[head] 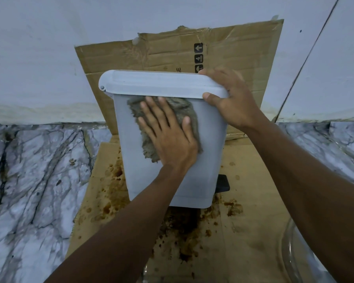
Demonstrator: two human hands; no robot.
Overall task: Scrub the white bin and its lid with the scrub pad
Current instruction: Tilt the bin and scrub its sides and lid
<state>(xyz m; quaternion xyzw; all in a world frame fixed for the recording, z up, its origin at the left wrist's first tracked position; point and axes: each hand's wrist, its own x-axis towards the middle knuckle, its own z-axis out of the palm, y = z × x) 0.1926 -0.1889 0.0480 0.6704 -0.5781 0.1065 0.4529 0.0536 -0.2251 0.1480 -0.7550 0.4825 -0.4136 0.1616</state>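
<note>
Spread left hand (pixel 168 137) presses scrub pad (pixel 178 107) on bin (pixel 192 180); right hand (pixel 235 103) grips lid (pixel 157 82). Wall below the pad (and lid) likely remains.

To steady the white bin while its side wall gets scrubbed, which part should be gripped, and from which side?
Take the lid by its overhanging right end, coming from the right, as the right hand does. The white bin has smooth tapering walls offering no hold, and the left hand with the scrub pad covers the facing wall.

Bare forearms (pixel 119 227) — left hand (pixel 168 137), right hand (pixel 233 99)
</note>
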